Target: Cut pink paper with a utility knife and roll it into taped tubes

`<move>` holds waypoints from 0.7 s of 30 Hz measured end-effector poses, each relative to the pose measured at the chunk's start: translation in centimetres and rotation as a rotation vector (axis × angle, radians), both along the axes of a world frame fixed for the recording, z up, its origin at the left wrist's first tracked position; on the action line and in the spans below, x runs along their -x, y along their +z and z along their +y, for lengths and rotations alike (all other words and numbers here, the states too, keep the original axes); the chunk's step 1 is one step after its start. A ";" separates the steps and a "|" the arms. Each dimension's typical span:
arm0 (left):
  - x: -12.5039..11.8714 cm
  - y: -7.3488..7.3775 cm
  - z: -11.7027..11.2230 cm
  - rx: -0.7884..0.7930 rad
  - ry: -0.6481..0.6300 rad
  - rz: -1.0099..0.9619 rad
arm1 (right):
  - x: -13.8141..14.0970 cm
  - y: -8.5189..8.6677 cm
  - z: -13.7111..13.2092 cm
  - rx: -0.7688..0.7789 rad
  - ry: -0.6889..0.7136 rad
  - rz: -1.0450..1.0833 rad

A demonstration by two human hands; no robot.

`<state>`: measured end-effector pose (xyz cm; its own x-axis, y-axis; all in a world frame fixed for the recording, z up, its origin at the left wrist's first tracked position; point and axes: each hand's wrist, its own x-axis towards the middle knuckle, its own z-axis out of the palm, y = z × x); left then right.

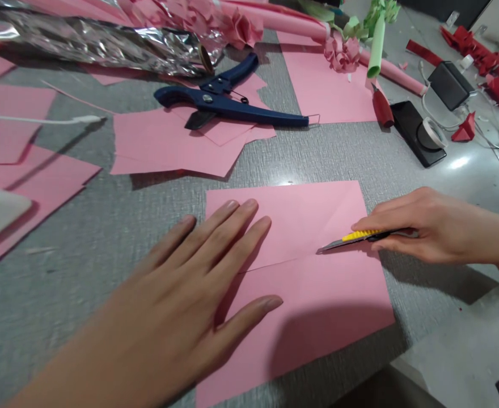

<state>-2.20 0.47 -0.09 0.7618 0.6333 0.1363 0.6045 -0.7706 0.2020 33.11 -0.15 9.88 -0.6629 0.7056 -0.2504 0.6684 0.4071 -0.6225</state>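
Observation:
A pink paper sheet (317, 294) lies flat on the grey table in front of me. My left hand (198, 283) rests on its left part, fingers spread, thumb pointing right. My right hand (423, 226) is at the sheet's right edge, closed around a utility knife (362, 234) with a yellow and black handle. The knife's blade tip meets the paper near the middle. A thin cut or crease line runs from the tip leftward to my left hand; the palm hides where it ends.
Blue-handled pruning shears (232, 102) lie on pink scraps (168, 141) beyond the sheet. Silver foil wrap (96, 42) and pink paper flowers (241, 25) are at the back. To the right are a black phone (415, 133), a tape roll (434, 133) and a red-handled tool (383, 107).

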 end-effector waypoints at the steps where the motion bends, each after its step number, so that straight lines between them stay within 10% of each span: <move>1: 0.0 0.0 0.0 0.000 0.000 0.002 | 0.0 0.0 0.0 0.000 -0.001 -0.003; 21: 0.2 0.0 -0.1 -0.012 0.003 0.029 | -1.2 0.1 -0.5 0.011 -0.029 -0.023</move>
<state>-2.40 0.42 -0.12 0.7638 0.6339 0.1218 0.6120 -0.7711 0.1756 34.28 -0.68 9.98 -0.6360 0.7218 -0.2730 0.6940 0.3801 -0.6115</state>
